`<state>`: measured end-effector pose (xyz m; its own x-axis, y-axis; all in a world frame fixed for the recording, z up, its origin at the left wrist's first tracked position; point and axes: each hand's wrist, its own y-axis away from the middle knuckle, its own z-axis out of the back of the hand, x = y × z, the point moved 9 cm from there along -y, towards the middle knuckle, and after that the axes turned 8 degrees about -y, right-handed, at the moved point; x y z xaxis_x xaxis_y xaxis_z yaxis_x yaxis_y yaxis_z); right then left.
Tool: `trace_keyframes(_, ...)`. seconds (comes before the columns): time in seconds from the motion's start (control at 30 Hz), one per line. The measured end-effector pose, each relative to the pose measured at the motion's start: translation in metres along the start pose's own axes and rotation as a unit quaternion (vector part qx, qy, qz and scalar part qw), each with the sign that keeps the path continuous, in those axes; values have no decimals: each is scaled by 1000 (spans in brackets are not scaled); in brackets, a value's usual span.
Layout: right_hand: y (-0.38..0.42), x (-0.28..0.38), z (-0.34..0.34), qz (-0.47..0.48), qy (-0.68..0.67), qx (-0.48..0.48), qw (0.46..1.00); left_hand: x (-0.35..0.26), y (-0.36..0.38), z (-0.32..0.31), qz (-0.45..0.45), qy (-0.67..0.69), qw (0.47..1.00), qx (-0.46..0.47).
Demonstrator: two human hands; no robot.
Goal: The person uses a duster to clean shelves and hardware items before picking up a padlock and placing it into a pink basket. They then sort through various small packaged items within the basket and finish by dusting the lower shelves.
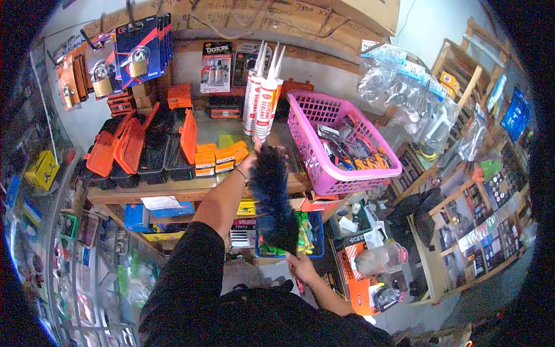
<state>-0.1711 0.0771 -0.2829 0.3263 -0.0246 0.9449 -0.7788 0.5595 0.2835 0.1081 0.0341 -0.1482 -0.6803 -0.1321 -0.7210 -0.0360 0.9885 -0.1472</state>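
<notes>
My right hand [302,269] is closed around the handle of a dark feather duster [272,199], whose bushy head points up and away from me. My left hand [250,164] reaches to the shelf, partly hidden behind the duster. Its visible fingers are at the lower end of white-and-red silicone sealant tubes [267,107] and appear to grip one; the full grip is hidden. The tubes stand nearly upright with pointed nozzles. Small orange-and-yellow boxes [222,157] lie just left of that hand.
A pink plastic basket [378,179] of packaged items stands right of the tubes. Black cases with orange lids [128,144] line the shelf's left side. Carded padlocks [137,62] hang above them. A clear plastic jar [381,259] sits lower right. Glass display cases stand at left.
</notes>
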Motion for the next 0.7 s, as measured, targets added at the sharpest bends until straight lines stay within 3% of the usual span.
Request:
trace_keyframes(0.03,-2,-1,0,0,0,0,1000,-2,3,-13,0,0,1000,0)
trace_keyframes(0.1,-5,-8,4,-20,-95,-25,995,7,12,-7,50,-2,988,-145)
trace_keyframes(0.17,0,-5,0,-24,-29,0,999,7,0,36,40,-61,978,-197)
trace_keyframes(0.23,0,6,-13,-3,-23,70,997,-7,-1,-20,4,11,989,146)
trace_keyframes(0.27,2,0,-3,-61,-56,23,996,0,0,8,10,40,999,-9)
trace_keyframes(0.37,3,1,-2,-74,-65,-5,995,2,-10,23,-5,22,999,30)
trace_keyframes(0.4,6,0,-15,-78,-75,71,992,5,-15,31,-10,13,999,49)
trace_keyframes(0.43,7,-1,-14,-78,-77,71,991,7,-21,37,-14,3,997,70)
trace_keyframes(0.5,4,3,-3,-43,-42,26,998,5,-26,32,-23,-19,993,114)
trace_keyframes(0.53,-1,-1,0,-46,-85,11,995,2,-25,26,-24,-19,993,114)
trace_keyframes(0.63,0,-13,-4,-103,-63,25,992,-1,-5,9,-2,-41,999,-27)
trace_keyframes(0.67,-6,-24,-14,-88,-53,104,989,-2,2,1,7,-50,996,-73)
trace_keyframes(0.7,-4,-19,-15,-87,-55,103,989,-1,6,4,16,-60,991,-118)
